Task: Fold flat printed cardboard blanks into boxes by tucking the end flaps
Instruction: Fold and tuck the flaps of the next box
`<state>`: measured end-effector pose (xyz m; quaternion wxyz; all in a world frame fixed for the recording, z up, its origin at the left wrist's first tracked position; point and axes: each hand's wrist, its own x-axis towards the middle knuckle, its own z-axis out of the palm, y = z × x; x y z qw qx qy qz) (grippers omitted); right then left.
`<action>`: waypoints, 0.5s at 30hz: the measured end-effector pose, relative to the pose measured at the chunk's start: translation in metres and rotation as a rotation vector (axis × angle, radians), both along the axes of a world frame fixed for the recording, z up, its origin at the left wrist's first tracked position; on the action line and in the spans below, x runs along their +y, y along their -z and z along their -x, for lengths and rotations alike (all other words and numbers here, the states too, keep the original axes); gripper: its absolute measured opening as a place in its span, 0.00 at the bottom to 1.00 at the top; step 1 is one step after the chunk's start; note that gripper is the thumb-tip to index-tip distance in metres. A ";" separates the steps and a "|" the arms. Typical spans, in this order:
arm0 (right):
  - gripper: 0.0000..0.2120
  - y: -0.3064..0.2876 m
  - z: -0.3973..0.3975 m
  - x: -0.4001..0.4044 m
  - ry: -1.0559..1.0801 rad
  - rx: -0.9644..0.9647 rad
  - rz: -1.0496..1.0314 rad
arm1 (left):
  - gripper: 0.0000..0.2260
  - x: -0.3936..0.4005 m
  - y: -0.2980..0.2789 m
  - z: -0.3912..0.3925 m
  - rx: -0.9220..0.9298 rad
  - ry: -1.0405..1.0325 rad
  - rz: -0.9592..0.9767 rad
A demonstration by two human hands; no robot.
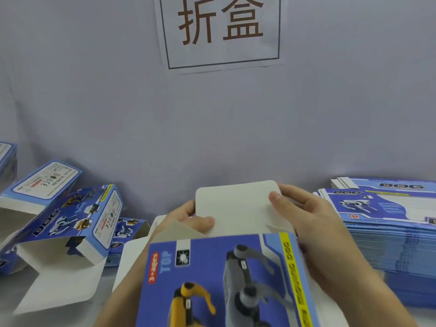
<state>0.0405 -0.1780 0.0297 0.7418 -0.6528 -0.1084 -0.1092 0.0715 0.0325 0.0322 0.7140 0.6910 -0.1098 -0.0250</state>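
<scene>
A blue printed box (219,274) with robot-dog pictures is held up in front of me, its far end open. Its large white end flap (236,206) stands upright at the far end. My left hand (188,220) pinches the flap's left edge, thumb on the near face. My right hand (304,220) grips the flap's right edge and the box's right side, thumb on the white face. A small grey side flap (174,230) is bent inward just below my left thumb.
Several folded blue boxes (70,220) with open ends lie in a heap on the left. A tall stack of flat blanks (389,237) sits on the right. A grey wall with a paper sign (221,31) stands behind the table.
</scene>
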 end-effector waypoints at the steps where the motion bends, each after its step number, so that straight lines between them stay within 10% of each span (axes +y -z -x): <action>1: 0.09 0.000 0.000 0.000 -0.002 -0.028 0.011 | 0.13 -0.002 -0.001 0.001 0.016 0.029 0.003; 15: 0.09 -0.003 0.005 0.002 -0.052 -0.088 -0.057 | 0.14 -0.002 0.001 0.018 -0.262 -0.006 0.073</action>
